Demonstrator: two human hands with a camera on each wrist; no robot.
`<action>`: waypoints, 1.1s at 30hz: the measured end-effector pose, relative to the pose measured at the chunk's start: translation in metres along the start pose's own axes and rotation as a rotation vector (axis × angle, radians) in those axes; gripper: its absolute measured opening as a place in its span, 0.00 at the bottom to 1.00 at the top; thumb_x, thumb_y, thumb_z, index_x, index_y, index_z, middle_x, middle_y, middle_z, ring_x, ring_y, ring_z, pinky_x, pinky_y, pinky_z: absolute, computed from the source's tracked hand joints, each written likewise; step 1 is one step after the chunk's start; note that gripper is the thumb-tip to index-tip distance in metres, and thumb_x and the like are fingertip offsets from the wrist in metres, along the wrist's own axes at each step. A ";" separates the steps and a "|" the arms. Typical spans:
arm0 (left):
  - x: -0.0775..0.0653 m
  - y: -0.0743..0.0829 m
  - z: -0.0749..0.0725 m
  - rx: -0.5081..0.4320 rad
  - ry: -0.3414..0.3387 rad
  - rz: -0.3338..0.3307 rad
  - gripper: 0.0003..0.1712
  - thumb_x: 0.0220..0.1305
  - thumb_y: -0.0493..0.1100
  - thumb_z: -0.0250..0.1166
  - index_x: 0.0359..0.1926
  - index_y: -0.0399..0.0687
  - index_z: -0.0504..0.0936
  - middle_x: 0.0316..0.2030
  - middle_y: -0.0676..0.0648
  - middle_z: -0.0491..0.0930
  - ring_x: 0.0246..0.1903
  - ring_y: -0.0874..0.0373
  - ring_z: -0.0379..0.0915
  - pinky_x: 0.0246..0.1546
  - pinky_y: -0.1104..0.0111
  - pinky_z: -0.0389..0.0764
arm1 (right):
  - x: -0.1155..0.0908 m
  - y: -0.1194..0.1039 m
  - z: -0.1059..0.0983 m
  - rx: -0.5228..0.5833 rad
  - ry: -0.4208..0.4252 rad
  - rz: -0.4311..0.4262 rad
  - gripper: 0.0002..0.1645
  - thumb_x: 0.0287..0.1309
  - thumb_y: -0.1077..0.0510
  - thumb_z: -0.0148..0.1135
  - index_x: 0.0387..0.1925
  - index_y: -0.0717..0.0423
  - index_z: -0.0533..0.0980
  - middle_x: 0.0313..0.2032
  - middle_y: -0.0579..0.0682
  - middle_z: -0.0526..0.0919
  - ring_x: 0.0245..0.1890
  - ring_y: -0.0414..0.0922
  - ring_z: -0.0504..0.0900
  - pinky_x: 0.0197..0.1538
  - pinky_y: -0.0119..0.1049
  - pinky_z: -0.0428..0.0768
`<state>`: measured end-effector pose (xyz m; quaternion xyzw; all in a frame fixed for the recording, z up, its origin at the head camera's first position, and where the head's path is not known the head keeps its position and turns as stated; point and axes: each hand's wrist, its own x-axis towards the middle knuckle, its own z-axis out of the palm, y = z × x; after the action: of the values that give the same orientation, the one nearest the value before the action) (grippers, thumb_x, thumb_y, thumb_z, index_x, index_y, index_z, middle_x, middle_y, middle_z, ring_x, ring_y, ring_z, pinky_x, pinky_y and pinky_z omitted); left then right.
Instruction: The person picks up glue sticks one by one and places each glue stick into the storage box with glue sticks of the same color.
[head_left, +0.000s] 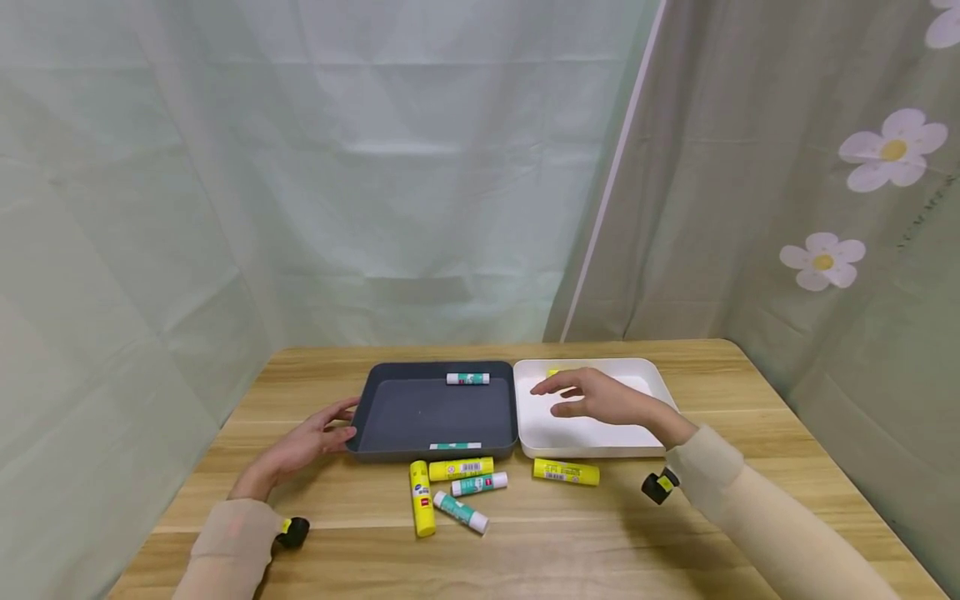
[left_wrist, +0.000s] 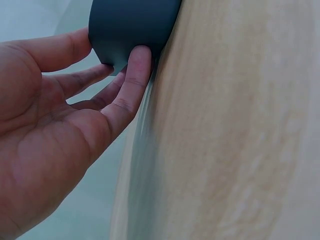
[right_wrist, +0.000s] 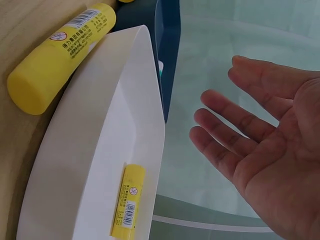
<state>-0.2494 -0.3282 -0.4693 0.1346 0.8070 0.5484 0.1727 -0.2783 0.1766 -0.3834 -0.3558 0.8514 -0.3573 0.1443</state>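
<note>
My left hand (head_left: 303,442) is at the left side of the dark grey tray (head_left: 405,408), relaxed fingers touching its outer wall near the front corner, as the left wrist view shows. Over the white tray (head_left: 551,433) hovers my right hand (head_left: 600,396), its fingers spread and holding nothing. Inside the white tray lies a yellow glue stick (right_wrist: 128,202), mostly hidden behind the right hand in the head view. The dark tray contains a white-and-green glue stick (head_left: 468,378) along its back wall and another green glue stick (head_left: 455,446), partly hidden by the front rim.
In front of the dark tray lie two yellow glue sticks (head_left: 422,498) and two white-and-green glue sticks (head_left: 461,512). One more yellow glue stick (head_left: 566,472) is before the white tray. Both trays stand side by side on a wooden table (head_left: 570,550), with curtains behind.
</note>
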 end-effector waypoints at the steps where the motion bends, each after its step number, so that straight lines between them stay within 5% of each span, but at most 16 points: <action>1: 0.000 0.000 0.000 0.002 0.002 -0.004 0.41 0.82 0.42 0.55 0.82 0.33 0.45 0.71 0.24 0.53 0.68 0.31 0.61 0.59 0.57 0.80 | -0.002 0.000 0.000 -0.001 -0.001 0.001 0.23 0.70 0.59 0.67 0.65 0.52 0.80 0.62 0.51 0.82 0.62 0.54 0.79 0.60 0.46 0.81; 13: -0.003 0.001 0.000 -0.002 0.006 -0.010 0.41 0.82 0.40 0.54 0.82 0.34 0.43 0.73 0.23 0.50 0.69 0.28 0.60 0.60 0.53 0.79 | -0.018 0.003 0.006 -0.010 0.018 0.026 0.24 0.70 0.55 0.68 0.66 0.50 0.79 0.62 0.50 0.82 0.60 0.49 0.80 0.61 0.50 0.79; 25: -0.003 0.000 0.000 0.001 0.001 -0.001 0.42 0.81 0.43 0.56 0.82 0.33 0.44 0.72 0.23 0.52 0.67 0.31 0.63 0.59 0.54 0.80 | -0.036 0.008 0.023 0.058 0.003 -0.019 0.23 0.72 0.58 0.65 0.66 0.51 0.79 0.62 0.53 0.82 0.64 0.61 0.77 0.67 0.57 0.74; 33: -0.003 0.000 0.000 -0.006 0.008 -0.010 0.41 0.81 0.43 0.56 0.82 0.34 0.45 0.71 0.25 0.54 0.67 0.33 0.64 0.59 0.56 0.80 | -0.049 0.010 0.033 0.082 0.015 -0.011 0.22 0.73 0.58 0.64 0.65 0.56 0.79 0.62 0.56 0.82 0.62 0.58 0.78 0.68 0.58 0.73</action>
<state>-0.2469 -0.3289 -0.4689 0.1279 0.8066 0.5507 0.1725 -0.2319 0.1999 -0.4139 -0.3516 0.8353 -0.3951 0.1505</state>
